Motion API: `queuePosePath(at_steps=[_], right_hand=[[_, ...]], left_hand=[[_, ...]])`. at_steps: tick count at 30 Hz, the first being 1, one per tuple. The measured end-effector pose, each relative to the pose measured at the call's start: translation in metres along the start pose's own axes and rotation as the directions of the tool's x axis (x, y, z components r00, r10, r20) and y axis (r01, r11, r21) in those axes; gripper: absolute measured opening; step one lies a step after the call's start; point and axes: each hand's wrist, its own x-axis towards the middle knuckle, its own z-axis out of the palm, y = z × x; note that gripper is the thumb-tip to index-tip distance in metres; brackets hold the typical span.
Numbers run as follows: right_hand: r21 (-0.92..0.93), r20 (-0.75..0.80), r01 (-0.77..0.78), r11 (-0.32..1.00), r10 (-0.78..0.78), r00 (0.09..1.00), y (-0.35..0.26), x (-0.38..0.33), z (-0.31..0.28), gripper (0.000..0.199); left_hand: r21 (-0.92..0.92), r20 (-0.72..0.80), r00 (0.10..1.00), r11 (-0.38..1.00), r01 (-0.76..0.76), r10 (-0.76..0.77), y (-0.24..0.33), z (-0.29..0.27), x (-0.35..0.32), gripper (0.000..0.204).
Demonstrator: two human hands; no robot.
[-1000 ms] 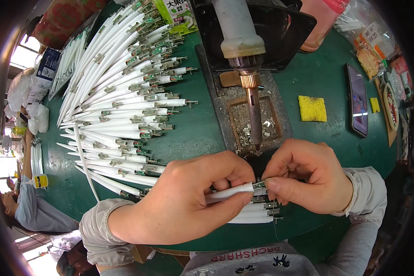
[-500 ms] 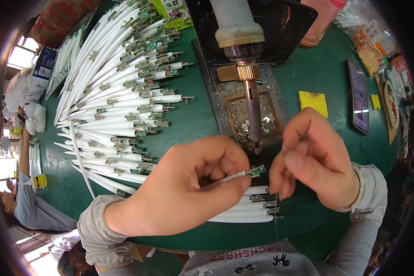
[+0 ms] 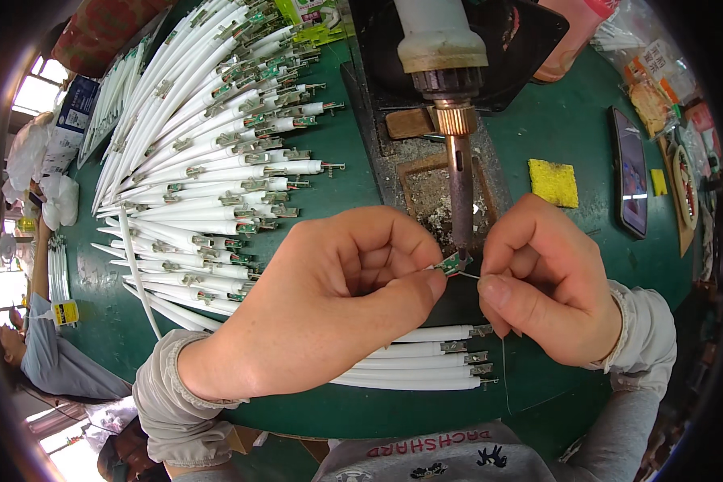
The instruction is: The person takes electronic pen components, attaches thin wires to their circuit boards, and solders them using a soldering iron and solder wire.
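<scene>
Between the thumb and fingers of my left hand (image 3: 329,301) is a white tube, mostly hidden by the hand. The small green circuit board (image 3: 451,264) at its end sticks out at the tip of a fixed soldering iron (image 3: 460,177); the two appear to touch. My right hand (image 3: 554,281) pinches a thin solder wire (image 3: 506,381), whose short end points at the board and whose tail hangs below. Beneath my hands lies a short row of white tubes (image 3: 426,373) with metal and board ends.
A large fan of similar white tubes (image 3: 217,181) covers the left of the green table (image 3: 297,410). Under the iron is a grimy tray (image 3: 414,181) with solder scraps. To the right are a yellow sponge (image 3: 553,183), a phone (image 3: 631,173) and a pink cup (image 3: 572,48). Another person (image 3: 68,353) sits far left.
My left hand has moved the circuit board up to the iron's tip. My right hand has brought the solder wire's end to the board. The whole view has shifted slightly.
</scene>
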Motion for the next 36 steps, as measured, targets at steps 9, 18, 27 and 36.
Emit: queuePosePath(at_steps=[9,18,27,36], right_hand=[[0.031,0.004,-0.015,0.999,0.015,1.000,0.004,0.000,-0.001,0.016],[0.097,-0.049,0.035,0.995,-0.030,0.998,0.004,0.004,0.003,0.017],[0.081,-0.037,0.105,0.991,-0.102,0.994,0.008,0.005,0.003,0.017],[-0.294,-0.101,0.177,0.939,-0.215,0.971,0.002,0.000,0.001,0.017]], left_hand=[[-0.013,0.002,1.000,1.000,-0.002,0.002,-0.003,-0.002,0.002,0.010],[-0.032,0.001,0.998,0.997,-0.067,0.067,-0.003,-0.001,0.000,0.013],[-0.043,0.010,0.993,0.993,-0.113,0.114,-0.002,-0.001,-0.001,0.013],[-0.110,-0.011,1.000,0.994,0.015,-0.016,-0.002,-0.005,-0.001,0.010]])
